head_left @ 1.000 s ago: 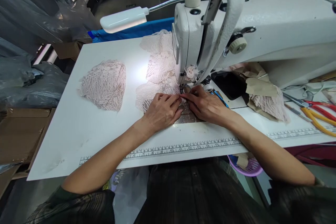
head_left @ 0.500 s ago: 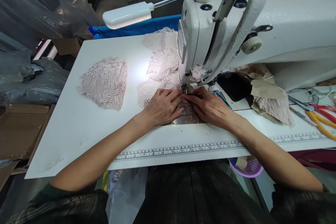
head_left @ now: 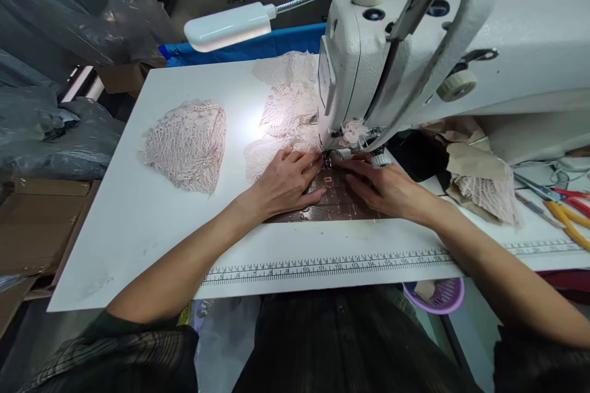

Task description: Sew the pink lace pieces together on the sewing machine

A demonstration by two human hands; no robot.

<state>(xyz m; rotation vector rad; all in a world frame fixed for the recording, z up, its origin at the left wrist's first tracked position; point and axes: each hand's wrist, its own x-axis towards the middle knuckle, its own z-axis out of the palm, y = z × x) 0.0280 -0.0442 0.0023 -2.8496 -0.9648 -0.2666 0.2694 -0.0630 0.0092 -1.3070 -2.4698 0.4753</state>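
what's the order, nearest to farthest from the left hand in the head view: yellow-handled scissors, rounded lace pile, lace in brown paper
1. rounded lace pile, left of the left hand
2. lace in brown paper, on the right
3. yellow-handled scissors, far right

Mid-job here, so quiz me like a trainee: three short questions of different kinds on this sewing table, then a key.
1. Multiple choice: what colour is the basket below the table?
A) Yellow
B) Purple
C) Green

2. True or false: the left hand and the right hand are both near the needle end of the sewing machine.

3. Fill in: the separate lace bundle lies to the ____ of both hands.

Key: 1 B; 2 true; 3 left
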